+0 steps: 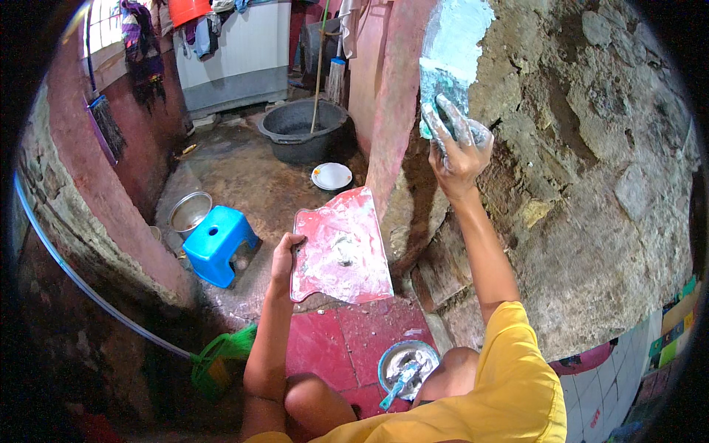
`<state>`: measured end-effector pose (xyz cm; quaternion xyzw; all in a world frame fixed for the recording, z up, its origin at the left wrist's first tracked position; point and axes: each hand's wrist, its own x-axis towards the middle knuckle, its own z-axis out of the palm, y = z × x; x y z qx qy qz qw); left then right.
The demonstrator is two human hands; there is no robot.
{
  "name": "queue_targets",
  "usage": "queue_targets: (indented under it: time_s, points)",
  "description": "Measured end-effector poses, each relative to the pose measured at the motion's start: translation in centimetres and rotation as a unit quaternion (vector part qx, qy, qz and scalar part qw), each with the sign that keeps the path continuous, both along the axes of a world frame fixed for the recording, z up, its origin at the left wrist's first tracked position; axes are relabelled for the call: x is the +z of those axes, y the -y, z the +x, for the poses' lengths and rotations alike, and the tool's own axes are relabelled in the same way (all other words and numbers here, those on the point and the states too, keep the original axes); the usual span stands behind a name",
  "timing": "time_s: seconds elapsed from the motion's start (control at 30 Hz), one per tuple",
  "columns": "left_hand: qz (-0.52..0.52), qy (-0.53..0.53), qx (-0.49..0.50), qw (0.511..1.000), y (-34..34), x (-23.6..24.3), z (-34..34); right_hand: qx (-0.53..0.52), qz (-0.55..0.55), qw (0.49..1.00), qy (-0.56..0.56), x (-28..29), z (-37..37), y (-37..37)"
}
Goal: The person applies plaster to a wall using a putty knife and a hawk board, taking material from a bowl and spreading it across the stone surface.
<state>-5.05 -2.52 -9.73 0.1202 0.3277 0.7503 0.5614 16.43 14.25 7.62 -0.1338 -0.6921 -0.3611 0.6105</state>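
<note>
My right hand, its fingers smeared white, presses a flat putty scraper against the rough wall. Wet white plaster coats the wall just above the blade. In my left hand is a red board with a ragged outline, gripped by its left edge. White paste is smeared over the board, with a thicker dab in the middle. By my right knee stands a bowl of white paste, a blue-handled spatula resting in it.
Ahead on the floor are a blue plastic stool, a metal basin, a white plate and a large dark tub with a pole in it. A green broom is at lower left. Bare stone juts out below the wall's plaster.
</note>
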Motion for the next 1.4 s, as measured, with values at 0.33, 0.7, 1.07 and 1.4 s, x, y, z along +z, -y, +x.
queue_targets:
  time_s: [0.33, 0.7, 1.07, 1.4]
  points:
    - [-0.008, -0.002, 0.003, 1.000, -0.2, 0.2, 0.2, -0.044, -0.031, 0.998, 0.017, -1.0, -0.7, -1.5]
    - [-0.012, -0.010, 0.014, 1.000, -0.3, -0.2, 0.0, 0.011, -0.026, 1.000, -0.001, -2.3, 0.7, 0.7]
    - [-0.013, -0.030, 0.024, 0.999, -0.9, -0.5, 0.2, -0.027, -0.024, 0.999, -0.007, -1.4, -0.4, -1.7]
    - [-0.007, -0.040, 0.034, 0.999, -0.7, -1.3, -0.3, -0.002, -0.018, 0.999, -0.048, -2.9, 1.1, -0.3]
